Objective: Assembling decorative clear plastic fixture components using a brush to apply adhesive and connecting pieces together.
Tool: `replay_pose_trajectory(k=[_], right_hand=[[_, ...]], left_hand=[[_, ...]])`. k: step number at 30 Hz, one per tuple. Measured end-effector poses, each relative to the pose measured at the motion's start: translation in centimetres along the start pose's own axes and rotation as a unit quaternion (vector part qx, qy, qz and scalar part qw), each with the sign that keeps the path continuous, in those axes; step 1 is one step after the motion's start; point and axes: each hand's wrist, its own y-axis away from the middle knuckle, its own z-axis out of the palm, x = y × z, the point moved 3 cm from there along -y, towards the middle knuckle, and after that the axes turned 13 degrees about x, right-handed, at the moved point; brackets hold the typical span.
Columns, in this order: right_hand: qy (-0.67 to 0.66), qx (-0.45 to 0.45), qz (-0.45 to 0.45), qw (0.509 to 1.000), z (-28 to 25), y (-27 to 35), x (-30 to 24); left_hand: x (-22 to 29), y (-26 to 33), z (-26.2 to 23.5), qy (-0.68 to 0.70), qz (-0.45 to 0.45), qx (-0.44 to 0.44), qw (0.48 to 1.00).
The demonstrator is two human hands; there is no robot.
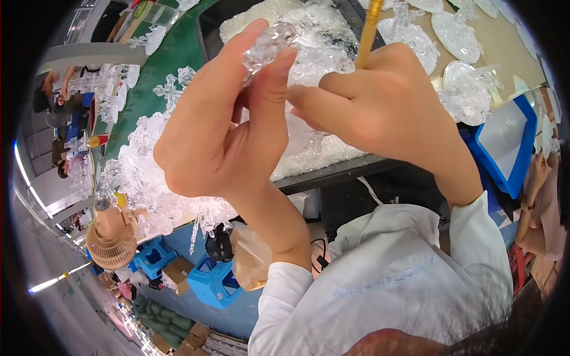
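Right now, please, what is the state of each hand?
Left hand: closed, pinching a clear piece between thumb and finger.
Right hand: closed, holding a thin yellow stick.

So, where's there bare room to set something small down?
Likeliest: the bare green tabletop between the black tray and the clear cross. Crowded: the heap of clear pieces at left; the tray beneath the left hand and right hand; the beige surface, where clear discs leave narrow gaps.
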Motion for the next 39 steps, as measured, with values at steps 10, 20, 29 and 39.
replay_pose_trajectory(k=[10, 20, 29, 39], right_hand=[[-0.152, 0.176, 0.058, 0.971, -0.7, 1.5, 1.1], [0.056, -0.030, -0.009, 0.998, -2.0, -0.9, -0.5], [-0.040, -0.096, 0.163, 0.981, -1.3, -1.9, -0.7], [0.086, -0.212, 0.073, 0.971, -1.1, -2.4, -0.7]], left_hand=[[-0.1, 0.0, -0.1, -0.011, -0.056, 0.047, 0.997], [0.0, 0.6, 0.8, -0.086, -0.051, 0.015, 0.995], [1.1, -1.7, 2.1, -0.114, -0.097, -0.100, 0.984], [1.0, -2.6, 2.9, -0.109, 0.002, -0.232, 0.967]])
